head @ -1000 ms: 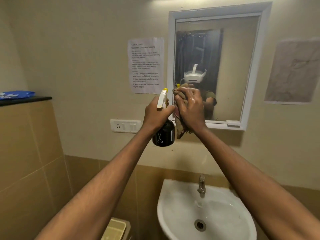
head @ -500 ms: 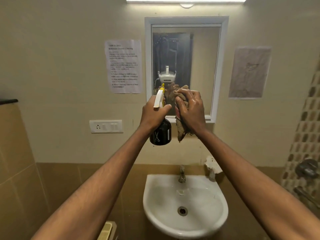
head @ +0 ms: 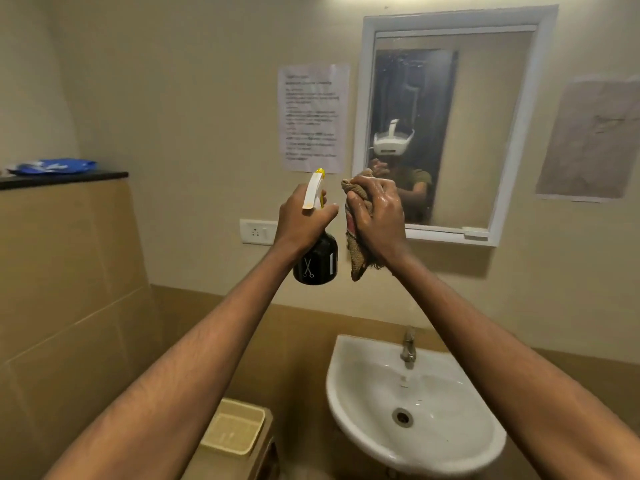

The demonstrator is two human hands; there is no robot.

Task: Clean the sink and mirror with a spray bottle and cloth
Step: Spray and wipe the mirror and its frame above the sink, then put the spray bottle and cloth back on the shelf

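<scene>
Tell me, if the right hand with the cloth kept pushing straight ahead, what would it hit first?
Most likely the mirror, near its lower left corner; the right hand and cloth sit before it, though depth is unclear.

View swung back left: mirror (head: 453,126) now sits at 1 o'clock, sink (head: 412,410) at 5 o'clock. Ledge (head: 62,178) at 9 o'clock and bin (head: 235,431) at 6 o'clock are back in frame. Hands unchanged relative to each other.

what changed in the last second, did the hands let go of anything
No. The view swung, so the mirror and sink now sit further right. The left hand still grips the spray bottle; the right hand still holds the cloth.
</scene>
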